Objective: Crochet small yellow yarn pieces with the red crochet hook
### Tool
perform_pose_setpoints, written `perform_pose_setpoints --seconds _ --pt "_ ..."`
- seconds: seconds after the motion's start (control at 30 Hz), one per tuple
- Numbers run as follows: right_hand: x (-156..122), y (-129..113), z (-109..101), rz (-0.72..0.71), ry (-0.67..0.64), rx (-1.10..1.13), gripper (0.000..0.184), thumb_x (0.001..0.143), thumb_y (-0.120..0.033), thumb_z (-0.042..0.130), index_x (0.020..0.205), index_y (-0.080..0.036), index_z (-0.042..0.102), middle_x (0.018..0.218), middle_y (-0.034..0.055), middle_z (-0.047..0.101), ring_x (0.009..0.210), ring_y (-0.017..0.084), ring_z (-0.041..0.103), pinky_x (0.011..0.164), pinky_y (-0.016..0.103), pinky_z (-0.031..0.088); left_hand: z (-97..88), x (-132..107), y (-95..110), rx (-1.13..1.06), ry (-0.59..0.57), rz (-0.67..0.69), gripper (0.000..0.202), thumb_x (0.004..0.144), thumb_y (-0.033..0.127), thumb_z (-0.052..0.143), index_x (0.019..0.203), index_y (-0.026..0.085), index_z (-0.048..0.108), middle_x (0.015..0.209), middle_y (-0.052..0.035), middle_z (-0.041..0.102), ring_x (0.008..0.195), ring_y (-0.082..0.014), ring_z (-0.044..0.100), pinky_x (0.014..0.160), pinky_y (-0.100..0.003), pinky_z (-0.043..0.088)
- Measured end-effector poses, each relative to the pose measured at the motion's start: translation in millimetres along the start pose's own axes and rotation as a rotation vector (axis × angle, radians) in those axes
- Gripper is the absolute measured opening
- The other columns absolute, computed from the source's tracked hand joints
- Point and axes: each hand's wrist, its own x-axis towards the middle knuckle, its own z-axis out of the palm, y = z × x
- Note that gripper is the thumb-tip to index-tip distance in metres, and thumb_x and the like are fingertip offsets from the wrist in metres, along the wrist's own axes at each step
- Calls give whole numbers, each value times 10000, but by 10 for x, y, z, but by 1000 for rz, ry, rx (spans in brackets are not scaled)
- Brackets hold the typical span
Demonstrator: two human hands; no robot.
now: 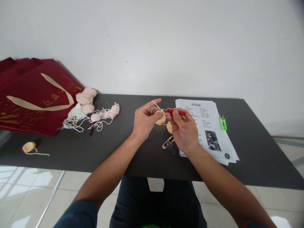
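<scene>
My left hand (146,118) pinches a small round cream crochet piece (160,117) between thumb and fingers, with cream yarn running over its raised index finger. A crochet hook (175,112) with a red handle is gripped in my right hand (184,126). Its thin metal shaft points left and meets the crochet piece near my left fingers. An orange spot shows on the lower edge of the piece. Partly behind my right hand lies a ball of yellow yarn (169,127). Just below it are a large safety pin (167,143) and a teal stitch marker (171,150).
Printed sheets (201,126) lie on the dark table (142,161) at right, with green thread snips (222,122) on their edge. At left are a red gift bag (30,98), pink yarn (85,96), tangled strands (111,111) and a cream crocheted cup shape (29,147). A white wall stands behind.
</scene>
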Motion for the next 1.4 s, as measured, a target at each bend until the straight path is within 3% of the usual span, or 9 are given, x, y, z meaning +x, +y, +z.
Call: perform_pose_setpoints --seconds 0.3,0.77,1.0,1.4 --pt "24 10 -14 -4 -19 -12 122 859 -286 819 911 -234 721 921 -17 816 800 66 765 833 173 649 10 -26 22 42 18 11 421 681 160 796 1100 192 786 747 30 685 617 -86 586 610 -226 479" --pt "17 -12 -10 -8 -48 -9 113 863 -291 810 905 -241 718 925 -23 800 788 68 736 823 190 632 31 -54 4 -6 21 33 580 697 131 787 1268 198 713 794 35 656 651 -75 570 609 -216 485" --pt "44 -58 -30 -148 -53 -38 167 811 -259 846 870 -257 690 888 -28 774 720 86 689 677 217 581 11 -43 15 31 44 69 571 686 137 779 1250 208 720 798 36 671 644 -79 567 610 -224 467" --pt "31 -98 -80 -358 -45 -194 138 865 -252 793 889 -269 658 910 -22 744 703 96 654 674 259 521 21 -39 18 43 85 119 545 690 107 757 1224 213 727 775 43 660 636 -82 549 598 -232 442"
